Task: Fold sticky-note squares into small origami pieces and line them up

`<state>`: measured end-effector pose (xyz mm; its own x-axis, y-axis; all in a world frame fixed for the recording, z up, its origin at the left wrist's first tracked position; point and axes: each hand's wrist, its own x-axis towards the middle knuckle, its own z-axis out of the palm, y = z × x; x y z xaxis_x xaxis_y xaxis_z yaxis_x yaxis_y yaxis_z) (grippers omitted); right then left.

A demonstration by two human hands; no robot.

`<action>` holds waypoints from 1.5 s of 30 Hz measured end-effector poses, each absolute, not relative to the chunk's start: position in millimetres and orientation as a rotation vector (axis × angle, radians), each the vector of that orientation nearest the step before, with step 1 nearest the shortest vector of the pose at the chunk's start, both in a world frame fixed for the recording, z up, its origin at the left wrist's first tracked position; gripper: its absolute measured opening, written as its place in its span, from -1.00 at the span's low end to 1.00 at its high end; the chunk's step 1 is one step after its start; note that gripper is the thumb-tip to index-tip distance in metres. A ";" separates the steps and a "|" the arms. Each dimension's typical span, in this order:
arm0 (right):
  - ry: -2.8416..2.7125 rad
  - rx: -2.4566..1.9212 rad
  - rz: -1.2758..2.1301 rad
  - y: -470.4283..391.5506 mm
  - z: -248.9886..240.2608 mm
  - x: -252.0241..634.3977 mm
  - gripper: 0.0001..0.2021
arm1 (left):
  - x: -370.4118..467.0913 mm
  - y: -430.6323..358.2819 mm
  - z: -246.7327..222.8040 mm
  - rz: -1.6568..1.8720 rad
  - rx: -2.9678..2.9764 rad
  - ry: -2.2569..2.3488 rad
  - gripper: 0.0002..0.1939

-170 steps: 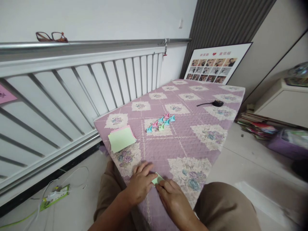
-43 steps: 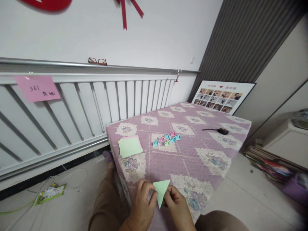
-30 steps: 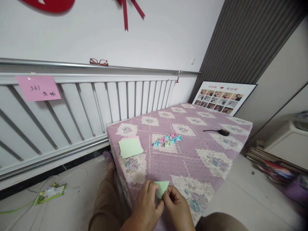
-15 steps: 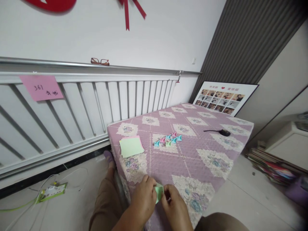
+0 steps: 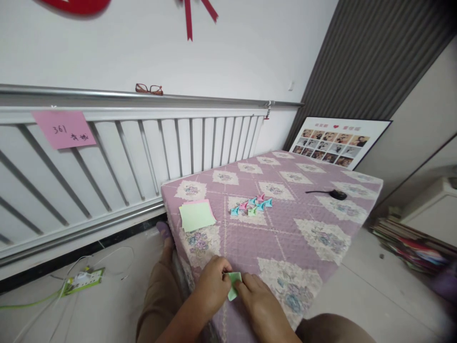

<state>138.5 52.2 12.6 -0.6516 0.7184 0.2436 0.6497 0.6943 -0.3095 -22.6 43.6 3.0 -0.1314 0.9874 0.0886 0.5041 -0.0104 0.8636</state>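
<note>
Between my two hands, low over the near end of the table, is a small folded piece of green paper (image 5: 233,285). My left hand (image 5: 214,282) pinches its left edge. On its right side, the fingers of my right hand (image 5: 257,300) press closed on the paper. Beyond the hands lies a loose group of several small folded paper pieces (image 5: 252,205) in blue, pink and green. To the left of these sits a stack of square paper sheets (image 5: 197,215), pale green on top with pink and yellow edges showing beneath.
A purple flowered cloth covers the table (image 5: 250,243). A black spoon-shaped object (image 5: 336,194) lies at its right side. A white radiator (image 5: 200,143) runs along the wall, with glasses (image 5: 149,89) on the pipe above. A photo board (image 5: 339,143) leans at the far end.
My right hand has turned over the paper, its back now facing up and its fingers stretched further over the right edge. The green paper has tilted and shows a narrower, pointed shape.
</note>
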 end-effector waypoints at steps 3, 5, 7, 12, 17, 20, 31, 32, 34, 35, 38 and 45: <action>-2.565 -1.012 0.401 53.5 14.3 139.6 -0.72 | -26.4 44.1 1.9 1.039 1.501 1.643 -0.77; -2.553 -1.012 0.463 53.5 15.1 140.0 -0.81 | -29.3 42.7 3.1 1.004 1.480 1.581 -0.79; -2.514 -1.037 0.529 53.0 17.8 139.9 -0.83 | -32.3 40.0 6.3 0.966 1.470 1.496 -0.83; -2.347 -0.918 0.912 53.3 33.1 140.5 -0.81 | -39.2 31.0 18.5 0.926 1.207 1.202 -0.81; -2.166 -0.943 1.178 57.7 39.3 145.9 -0.75 | -44.1 22.4 31.1 0.943 1.207 1.036 -0.66; -2.077 -1.020 1.312 59.2 36.1 148.9 -0.72 | -45.2 20.5 38.5 0.860 1.303 1.103 -0.91; -1.956 -1.088 1.451 58.3 37.7 143.6 -0.65 | -41.6 24.6 31.8 0.747 1.387 1.264 -0.93; -1.959 -1.098 1.414 58.1 37.3 142.3 -0.66 | -40.6 24.1 31.7 0.760 1.405 1.287 -0.92; -1.949 -1.122 1.345 57.6 36.4 139.9 -0.67 | -37.6 22.8 32.4 0.796 1.438 1.362 -0.89; -1.932 -1.134 1.323 57.3 35.9 138.8 -0.69 | -35.8 22.1 33.0 0.821 1.445 1.410 -0.86; -1.830 -1.168 1.302 56.0 34.4 136.1 -0.75 | -29.1 20.2 33.5 0.914 1.421 1.496 -0.85; -1.641 -1.184 1.316 51.9 32.1 130.8 -0.76 | -15.3 16.7 23.8 1.221 1.226 1.353 -0.61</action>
<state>130.8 51.9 32.1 -0.3267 0.9450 -0.0154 0.2203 0.0603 -0.9736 -15.3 16.7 23.8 -0.0912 0.9958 -0.0078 0.0942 0.0164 0.9954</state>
